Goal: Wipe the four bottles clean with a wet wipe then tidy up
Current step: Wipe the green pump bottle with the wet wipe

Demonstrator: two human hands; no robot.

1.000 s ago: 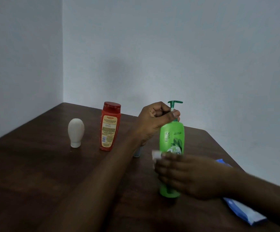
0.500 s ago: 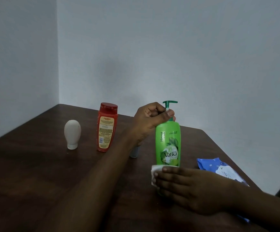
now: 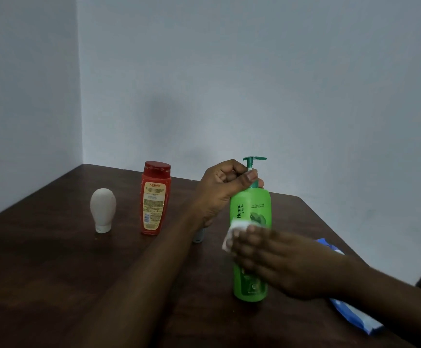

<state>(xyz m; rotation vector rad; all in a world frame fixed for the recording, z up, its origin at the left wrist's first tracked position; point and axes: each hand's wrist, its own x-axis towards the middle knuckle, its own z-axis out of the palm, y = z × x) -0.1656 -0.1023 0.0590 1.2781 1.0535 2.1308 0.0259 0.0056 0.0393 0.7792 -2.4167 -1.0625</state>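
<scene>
Wiping step: left hand (image 3: pixel 219 190) grips the neck of the green bottle (image 3: pixel 252 209), upright on the table (image 3: pixel 53 272); right hand (image 3: pixel 282 264) presses the wipe (image 3: pixel 230 232) flat-fingered on its front; next move probably needs the bottle turned.

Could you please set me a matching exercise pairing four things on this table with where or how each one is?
Things:
1 green pump bottle
2 red bottle
3 white bottle
4 blue wipe pack

States:
A stands farthest left, cap down
B lies partly under the right forearm
C gripped at the neck by the left hand
D stands untouched, label facing the camera

Pairs: 1-C, 2-D, 3-A, 4-B.
</scene>
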